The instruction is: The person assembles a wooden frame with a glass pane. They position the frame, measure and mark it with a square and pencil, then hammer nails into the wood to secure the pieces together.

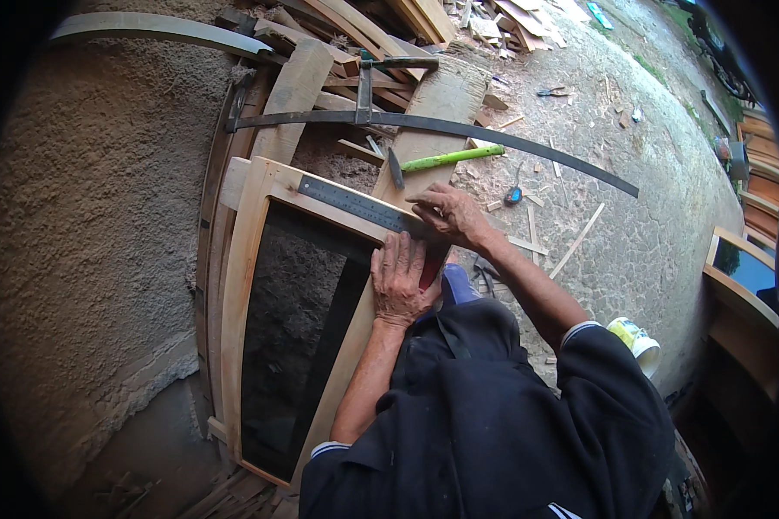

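Note:
A wooden frame [249, 251] around a dark glass pane [290, 320] lies in front of me, to the left. Along its far rail rests a grey metal ruler [346, 203]. My left hand [398, 281] is laid flat over the near right part of that rail, fingers stretched and fingertips beside the ruler's edge. At the ruler's right end is my right hand [450, 214], its fingers bent and pinched together; whatever they hold, if anything, is hidden. Just beyond it, a hammer [446, 160] with a bright green handle lies on a plank [441, 99].
A long bar clamp [459, 128] stretches across the planks beyond the frame. Scrap wood [355, 35] is piled at the back. On the concrete floor lie a blue tape measure [513, 195], pliers [552, 92] and offcuts. A rough wall [104, 216] rises left; a white bucket [636, 344] stands right.

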`<action>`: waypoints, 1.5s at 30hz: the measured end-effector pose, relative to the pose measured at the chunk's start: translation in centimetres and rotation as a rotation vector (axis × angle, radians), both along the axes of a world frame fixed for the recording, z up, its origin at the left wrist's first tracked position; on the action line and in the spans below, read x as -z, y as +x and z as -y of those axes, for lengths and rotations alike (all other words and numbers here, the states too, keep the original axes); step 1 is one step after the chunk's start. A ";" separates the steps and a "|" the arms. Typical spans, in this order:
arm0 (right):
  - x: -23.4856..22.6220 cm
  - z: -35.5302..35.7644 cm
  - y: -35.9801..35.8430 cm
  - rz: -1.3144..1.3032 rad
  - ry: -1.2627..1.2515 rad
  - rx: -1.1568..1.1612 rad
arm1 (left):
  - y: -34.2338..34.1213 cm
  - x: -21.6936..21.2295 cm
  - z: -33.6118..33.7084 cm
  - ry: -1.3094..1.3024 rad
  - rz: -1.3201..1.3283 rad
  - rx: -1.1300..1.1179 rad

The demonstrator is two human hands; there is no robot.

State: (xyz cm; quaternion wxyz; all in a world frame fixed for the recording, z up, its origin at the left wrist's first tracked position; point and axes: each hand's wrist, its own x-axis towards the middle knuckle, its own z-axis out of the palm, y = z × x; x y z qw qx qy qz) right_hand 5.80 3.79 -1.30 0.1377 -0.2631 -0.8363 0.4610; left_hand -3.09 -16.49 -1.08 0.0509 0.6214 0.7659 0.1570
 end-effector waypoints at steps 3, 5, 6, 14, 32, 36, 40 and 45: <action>-0.2 2.7 0.2 -0.072 -0.015 0.011 | 0.1 -0.2 -0.2 0.007 -0.010 -0.019; 0.1 3.4 0.1 -0.109 0.002 0.076 | 0.1 -0.4 -0.3 -0.001 -0.014 -0.018; 0.2 3.6 0.1 -0.121 0.006 0.113 | 0.1 -0.5 -0.3 -0.006 -0.021 -0.020; 0.9 3.5 -0.3 -0.109 -0.064 0.119 | 0.2 -0.6 -0.5 0.004 -0.004 -0.020; -0.6 4.7 3.6 0.070 -0.020 0.240 | -0.2 -0.7 0.1 0.033 0.031 0.006; -1.3 5.5 5.6 0.187 -0.080 0.199 | 0.2 0.3 0.1 0.070 0.010 0.015; -1.8 7.0 5.9 -0.067 -0.825 0.343 | 1.1 0.8 -0.6 0.091 0.097 0.019; -1.4 4.4 6.8 -0.377 -0.990 0.505 | 0.5 0.2 -0.4 0.132 0.092 -0.037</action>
